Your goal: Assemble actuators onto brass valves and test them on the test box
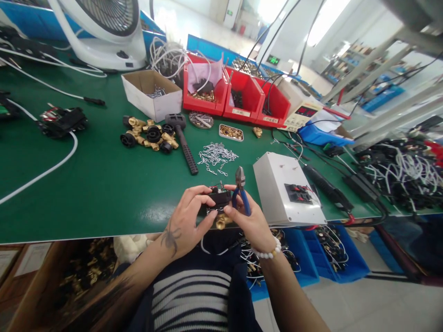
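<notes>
Near the front edge of the green bench, my left hand (188, 219) grips the left side of a small black device (220, 199) with its thumb and fingers. A brass fitting (223, 222) shows at the device's lower side. My right hand (252, 220) has blue-handled cutting pliers (242, 196) tucked in it, jaws pointing up and away. Its thumb and forefinger also touch the right end of the device. Beyond both hands lies a loose pile of bent wire clips (218, 155). Parts of the device are hidden behind my fingers.
A black hammer (182, 143) lies beside brass fittings (141, 133). A grey box with sockets (277, 184) stands right of my hands. Red bins (242, 94), a white carton (152, 94) and a fan (104, 32) line the back. Blue crates (309, 265) sit below the bench edge.
</notes>
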### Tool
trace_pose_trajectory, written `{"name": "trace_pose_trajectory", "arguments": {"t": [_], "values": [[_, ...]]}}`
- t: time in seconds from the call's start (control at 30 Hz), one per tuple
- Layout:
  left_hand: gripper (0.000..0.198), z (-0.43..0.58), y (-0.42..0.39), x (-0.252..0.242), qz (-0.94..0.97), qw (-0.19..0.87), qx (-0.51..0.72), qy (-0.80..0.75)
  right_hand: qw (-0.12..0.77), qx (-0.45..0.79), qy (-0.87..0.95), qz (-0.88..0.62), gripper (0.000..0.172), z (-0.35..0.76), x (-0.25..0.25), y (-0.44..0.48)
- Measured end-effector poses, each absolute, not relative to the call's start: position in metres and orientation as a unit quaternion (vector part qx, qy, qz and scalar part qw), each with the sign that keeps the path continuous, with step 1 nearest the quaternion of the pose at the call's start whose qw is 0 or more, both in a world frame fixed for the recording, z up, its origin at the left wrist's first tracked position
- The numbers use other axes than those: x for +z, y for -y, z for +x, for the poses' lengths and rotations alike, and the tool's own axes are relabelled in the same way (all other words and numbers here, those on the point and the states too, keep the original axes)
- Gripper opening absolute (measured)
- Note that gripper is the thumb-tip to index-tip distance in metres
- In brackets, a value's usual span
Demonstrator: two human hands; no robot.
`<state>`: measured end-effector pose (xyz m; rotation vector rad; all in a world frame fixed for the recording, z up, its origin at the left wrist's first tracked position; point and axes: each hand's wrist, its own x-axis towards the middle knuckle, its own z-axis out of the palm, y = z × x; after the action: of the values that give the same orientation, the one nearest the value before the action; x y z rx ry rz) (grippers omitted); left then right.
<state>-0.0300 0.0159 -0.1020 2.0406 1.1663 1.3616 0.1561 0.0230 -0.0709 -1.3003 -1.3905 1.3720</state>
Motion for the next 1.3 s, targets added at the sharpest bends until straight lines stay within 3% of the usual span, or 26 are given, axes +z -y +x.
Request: {"name": "trace_pose_trajectory", "arguments": {"t": [0.33, 0.77, 0.9, 0.97, 1.3], "values": [[0.005, -0.030, -0.018, -0.100, 0.741, 0.178, 0.508, -0.402, 0.431, 0.522, 0.521, -0.520, 0.043, 0.145, -0.073, -0.019], [0.004, -0.031, -0.018, -0.101, 0.730, 0.203, 0.507, -0.412, 0.433, 0.503, 0.514, -0.543, 0.047, 0.141, -0.074, -0.019], [0.044, -0.028, -0.017, -0.105, 0.753, 0.189, 0.488, -0.400, 0.436, 0.506, 0.499, -0.552, 0.048, 0.138, -0.073, -0.020], [0.050, -0.025, -0.016, -0.107, 0.748, 0.174, 0.494, -0.408, 0.424, 0.501, 0.514, -0.553, 0.048, 0.140, -0.067, -0.021], [0.038, -0.026, -0.015, -0.099, 0.695, 0.250, 0.515, -0.435, 0.363, 0.131, 0.723, -0.573, 0.015, 0.182, -0.042, -0.009]]}}
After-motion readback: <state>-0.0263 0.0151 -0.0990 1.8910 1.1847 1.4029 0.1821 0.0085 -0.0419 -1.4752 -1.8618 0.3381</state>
